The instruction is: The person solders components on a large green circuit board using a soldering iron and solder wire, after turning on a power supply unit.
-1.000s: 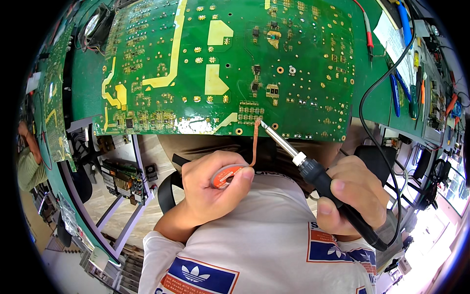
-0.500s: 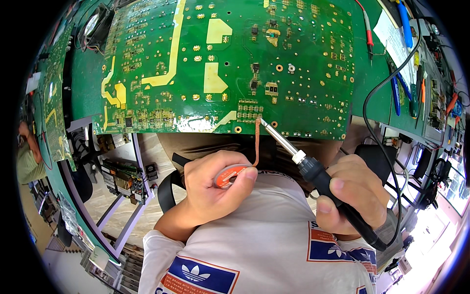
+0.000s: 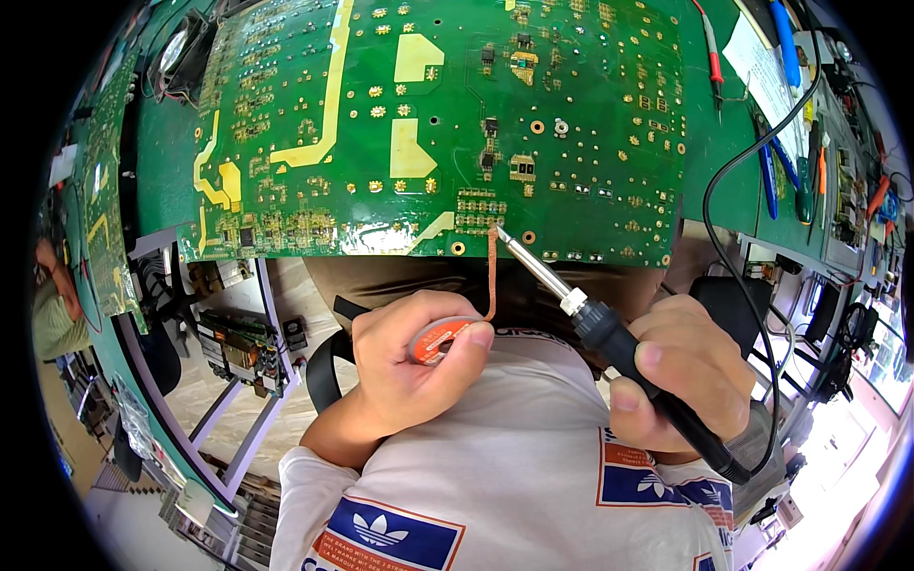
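My left hand (image 3: 416, 366) is closed around a small orange-labelled spool of desoldering braid (image 3: 440, 341). From the spool a strip of copper braid (image 3: 492, 276) runs up to a block of small pads near the front edge of a large green circuit board (image 3: 371, 224). Gripped in my right hand (image 3: 693, 366) is a black-handled soldering iron (image 3: 609, 333), slanting up and to the left. Its metal tip meets the braid's far end at the pads; whether both press on the board cannot be made out.
Right of the board lie a red test probe (image 3: 716, 71), a paper sheet (image 3: 762, 71), blue-handled pliers (image 3: 769, 176) and other tools. The iron's black cable (image 3: 719, 214) loops down the right side. Another board (image 3: 100, 190) and a person's arm (image 3: 62, 276) are at far left.
The board appears shifted slightly left in view, and the iron, braid and both hands with it. The iron tip remains at the braid's end, and both grips are unchanged.
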Demonstrator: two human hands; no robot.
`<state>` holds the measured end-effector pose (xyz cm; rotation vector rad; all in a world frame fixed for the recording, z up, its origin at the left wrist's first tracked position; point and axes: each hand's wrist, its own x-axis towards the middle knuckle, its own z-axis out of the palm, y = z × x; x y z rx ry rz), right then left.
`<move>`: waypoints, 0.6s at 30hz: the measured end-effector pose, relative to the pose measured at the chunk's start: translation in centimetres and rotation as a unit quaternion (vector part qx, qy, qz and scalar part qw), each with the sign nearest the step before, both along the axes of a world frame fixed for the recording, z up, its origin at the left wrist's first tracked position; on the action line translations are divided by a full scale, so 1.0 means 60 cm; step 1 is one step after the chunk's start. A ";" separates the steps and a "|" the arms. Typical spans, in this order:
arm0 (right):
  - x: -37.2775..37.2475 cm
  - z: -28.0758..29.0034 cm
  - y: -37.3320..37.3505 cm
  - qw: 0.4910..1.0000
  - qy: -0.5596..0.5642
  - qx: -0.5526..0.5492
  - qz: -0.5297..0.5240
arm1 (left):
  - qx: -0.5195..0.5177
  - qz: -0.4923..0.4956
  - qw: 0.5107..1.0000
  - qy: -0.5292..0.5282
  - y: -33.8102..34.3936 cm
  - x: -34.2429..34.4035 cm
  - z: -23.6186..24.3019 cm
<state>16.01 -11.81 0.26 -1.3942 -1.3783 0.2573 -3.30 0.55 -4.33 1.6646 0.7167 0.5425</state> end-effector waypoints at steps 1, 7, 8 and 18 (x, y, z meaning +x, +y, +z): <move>0.000 0.000 0.000 1.000 0.001 0.002 -0.001 | -0.007 0.000 1.000 0.001 -0.001 -0.001 0.000; 0.002 0.005 -0.010 1.000 -0.006 0.025 0.014 | -0.006 -0.011 1.000 -0.005 -0.001 -0.004 0.003; 0.003 0.006 -0.012 1.000 -0.010 0.025 0.012 | 0.004 -0.016 1.000 -0.011 0.000 -0.002 0.002; 0.009 0.009 -0.008 0.999 -0.030 0.013 -0.008 | -0.005 0.004 1.000 -0.002 0.009 -0.004 0.011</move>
